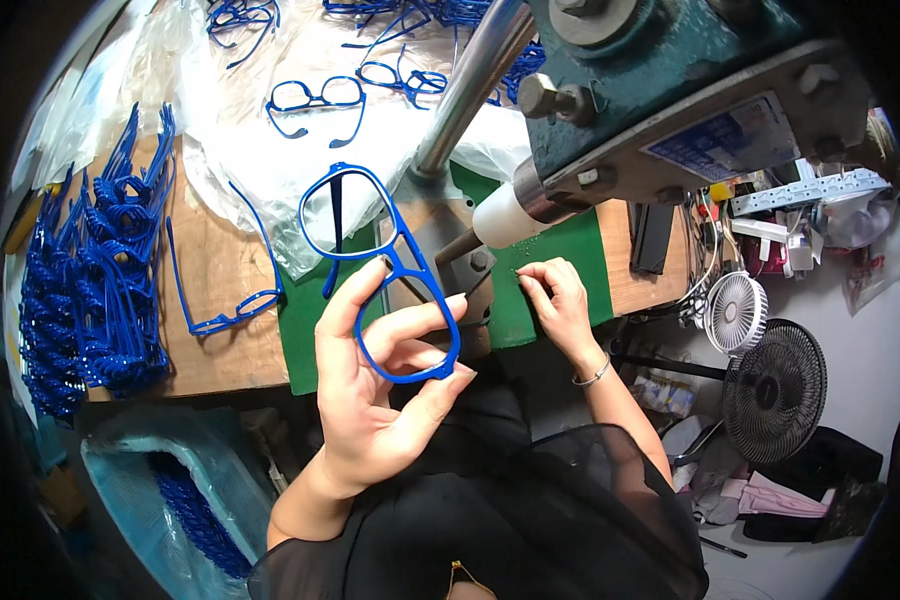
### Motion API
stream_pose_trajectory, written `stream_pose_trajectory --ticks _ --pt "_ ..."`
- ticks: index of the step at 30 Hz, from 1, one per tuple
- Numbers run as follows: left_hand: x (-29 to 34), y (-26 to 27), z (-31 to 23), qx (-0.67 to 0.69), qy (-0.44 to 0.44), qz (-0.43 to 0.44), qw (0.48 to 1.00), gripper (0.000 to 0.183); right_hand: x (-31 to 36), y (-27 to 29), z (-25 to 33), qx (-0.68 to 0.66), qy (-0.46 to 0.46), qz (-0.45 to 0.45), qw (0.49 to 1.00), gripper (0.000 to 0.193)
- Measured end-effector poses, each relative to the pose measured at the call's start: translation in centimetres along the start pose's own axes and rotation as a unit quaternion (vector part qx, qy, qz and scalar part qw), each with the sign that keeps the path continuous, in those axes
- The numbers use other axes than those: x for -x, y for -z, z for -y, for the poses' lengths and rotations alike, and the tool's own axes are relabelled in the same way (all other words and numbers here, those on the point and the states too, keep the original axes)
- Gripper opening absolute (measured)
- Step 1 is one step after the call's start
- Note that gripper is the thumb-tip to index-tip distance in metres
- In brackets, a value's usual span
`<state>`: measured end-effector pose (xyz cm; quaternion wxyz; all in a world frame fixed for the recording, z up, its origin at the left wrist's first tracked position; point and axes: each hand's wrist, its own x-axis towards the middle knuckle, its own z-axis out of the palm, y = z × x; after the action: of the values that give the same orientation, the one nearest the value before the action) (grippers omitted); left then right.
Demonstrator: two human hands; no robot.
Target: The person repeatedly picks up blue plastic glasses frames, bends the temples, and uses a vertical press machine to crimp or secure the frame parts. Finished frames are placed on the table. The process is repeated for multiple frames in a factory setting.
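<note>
A blue eyeglass frame (pixel 404 240) is raised in front of me, tilted on its side, with one rim above the other. My left hand (pixel 375 375) grips its lower rim between thumb and fingers. Behind the upper rim a dark blue temple arm (pixel 337 215) hangs down. My right hand (pixel 558 302) rests at the green mat (pixel 595 260), right of the machine's base, its thumb and forefinger closed together. Whether they pinch anything is too small to tell. Tiny bits (pixel 530 248) lie scattered on the mat just beyond those fingertips.
A green press-like machine (pixel 660 90) with a white cylinder (pixel 508 217) overhangs the right side. Stacked blue eyeglass frames (pixel 120 270) stand at the left; one loose pair (pixel 238 318) lies beside them. More glasses (pixel 316 95) rest on plastic sheeting. Fans (pixel 775 390) stand right.
</note>
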<state>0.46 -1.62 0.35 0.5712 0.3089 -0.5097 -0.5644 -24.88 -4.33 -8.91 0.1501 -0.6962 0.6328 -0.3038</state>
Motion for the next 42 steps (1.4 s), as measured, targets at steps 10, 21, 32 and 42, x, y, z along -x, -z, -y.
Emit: stream_pose_trajectory --ticks 10,21,32,42 --pt "0.3 -0.8 1.2 -0.021 0.012 0.048 0.999 0.077 -1.0 0.9 -0.1 -0.127 -0.073 0.065 0.987 0.008" --pt "1.4 -0.7 0.4 0.001 0.045 0.038 0.998 0.076 -2.7 4.5 14.3 -0.216 0.248 0.168 0.929 0.016" --pt "1.2 -0.7 0.5 -0.014 0.029 0.050 0.998 0.077 -2.6 4.3 13.6 -0.199 0.291 0.134 0.926 0.018" --pt "1.5 -0.6 0.4 0.014 0.042 0.051 0.998 0.077 -2.2 4.0 13.5 -0.329 0.156 0.202 0.909 0.013"
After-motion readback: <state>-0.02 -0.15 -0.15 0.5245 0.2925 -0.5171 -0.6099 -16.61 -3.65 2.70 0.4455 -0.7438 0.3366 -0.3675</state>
